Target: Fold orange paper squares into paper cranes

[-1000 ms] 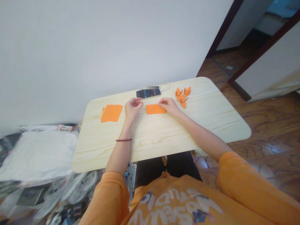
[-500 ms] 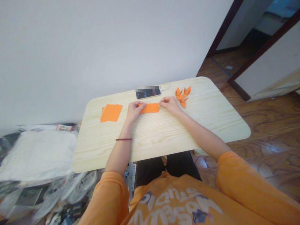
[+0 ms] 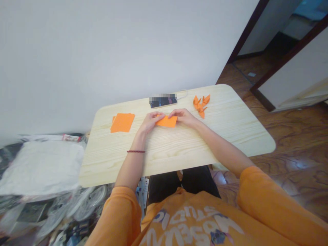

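Observation:
An orange sheet of origami paper (image 3: pixel 167 122), folded into a narrow rectangle, is held between my two hands over the middle of the table. My left hand (image 3: pixel 151 121) pinches its left end, thumb on top. At the upper right edge, my right hand (image 3: pixel 182 117) grips the paper between thumb and fingers. The paper tilts slightly, its right end nearer to me. Several loose square orange sheets (image 3: pixel 123 122) lie stacked to the left. Some folded orange paper figures (image 3: pixel 201 106) sit together on the right.
A phone (image 3: pixel 163 101) with a white cable (image 3: pixel 182 96) rests at the back of the pale wooden table (image 3: pixel 176 150), against the wall. Left of the table is a white cloth-like bundle (image 3: pixel 46 167) above assorted clutter. A doorway opens at the upper right.
My right hand has moved in from the right end to the paper's upper edge and grips it. The folded paper has shifted slightly toward me and tilted.

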{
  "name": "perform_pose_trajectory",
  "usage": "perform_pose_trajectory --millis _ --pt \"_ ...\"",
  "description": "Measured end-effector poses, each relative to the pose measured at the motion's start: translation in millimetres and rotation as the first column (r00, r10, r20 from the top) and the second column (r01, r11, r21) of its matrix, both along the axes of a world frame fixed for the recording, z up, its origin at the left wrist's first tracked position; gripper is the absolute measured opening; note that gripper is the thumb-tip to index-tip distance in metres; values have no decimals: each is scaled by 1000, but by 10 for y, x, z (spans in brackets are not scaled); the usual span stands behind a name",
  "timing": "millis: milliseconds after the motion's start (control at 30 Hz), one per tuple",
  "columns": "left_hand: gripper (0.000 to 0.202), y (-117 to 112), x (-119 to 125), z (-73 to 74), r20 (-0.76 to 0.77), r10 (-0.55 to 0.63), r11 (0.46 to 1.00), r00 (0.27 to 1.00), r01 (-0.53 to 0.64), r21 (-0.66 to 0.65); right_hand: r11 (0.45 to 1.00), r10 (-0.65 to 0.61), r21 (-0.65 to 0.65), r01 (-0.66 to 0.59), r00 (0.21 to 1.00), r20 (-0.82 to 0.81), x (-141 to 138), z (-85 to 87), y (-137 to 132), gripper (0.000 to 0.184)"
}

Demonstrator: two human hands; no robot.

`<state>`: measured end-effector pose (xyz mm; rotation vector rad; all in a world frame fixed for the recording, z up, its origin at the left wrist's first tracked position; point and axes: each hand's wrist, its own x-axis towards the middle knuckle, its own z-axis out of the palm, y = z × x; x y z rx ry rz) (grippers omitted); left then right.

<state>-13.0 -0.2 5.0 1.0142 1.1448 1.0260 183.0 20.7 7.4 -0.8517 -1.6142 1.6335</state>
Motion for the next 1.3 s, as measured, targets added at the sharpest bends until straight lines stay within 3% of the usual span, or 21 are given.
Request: perform_pose_trajectory --millis 133,233,400,567,800,1067,1167,1300 --pt "51 22 -3 -28 55 151 988 987 -152 12 1000 -26 -9 26 1000 -6 23 -20 16 16" --pt "52 20 2 -19 50 193 980 980 -195 38 999 -34 10 34 999 -3 43 -7 23 16" --pt "41 -18 66 31 6 165 983 986 -165 81 999 -17 36 16 1000 21 38 22 17 27" --pt "40 -43 127 35 45 160 981 986 -164 106 997 -80 0 80 997 12 15 1 10 35" --pt "38 -36 140 17 3 203 970 979 -201 134 993 -73 -93 65 994 -82 38 2 -3 32" --pt "43 -75 146 74 110 58 998 992 -53 -46 990 -14 -141 -12 983 -184 22 122 -91 28" --pt "41 -65 152 65 116 107 994 987 -103 -34 984 -28 -179 -4 984 -174 22 138 -96 29" --pt "40 -51 147 41 96 145 985 985 -152 75 972 -79 -230 44 987 -143 13 116 -68 33"
